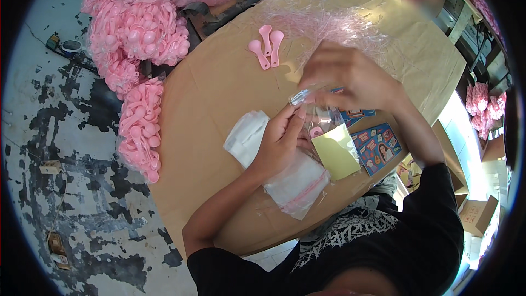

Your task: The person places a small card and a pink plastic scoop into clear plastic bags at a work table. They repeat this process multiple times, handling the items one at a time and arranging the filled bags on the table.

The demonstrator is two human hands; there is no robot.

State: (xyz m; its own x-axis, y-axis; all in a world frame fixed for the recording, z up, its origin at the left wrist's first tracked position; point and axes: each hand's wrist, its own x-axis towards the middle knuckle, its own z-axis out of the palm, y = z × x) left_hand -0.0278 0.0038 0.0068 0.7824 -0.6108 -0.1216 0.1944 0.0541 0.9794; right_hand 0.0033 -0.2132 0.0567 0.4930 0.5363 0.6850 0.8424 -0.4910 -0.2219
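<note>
So, key relation: the clear bag [327,115] sits between the two hands, long axis running from its top end, up and left, to the yellow card [338,156] at its lower right. Left hand [282,137] is the nearer one, thumb and fingers pinched on the top end; forearm comes in from lower left, over the stacked bags [298,183] on the counter [208,115]. Right hand [350,77] is just above and right of that end, fingers curled, forearm angling up from lower right; motion blur, can't tell if it's gripping film. A pink spoon [316,131] shows beside the card. Three loose spoons [267,46] lie beyond, up-left of the right hand.
</note>
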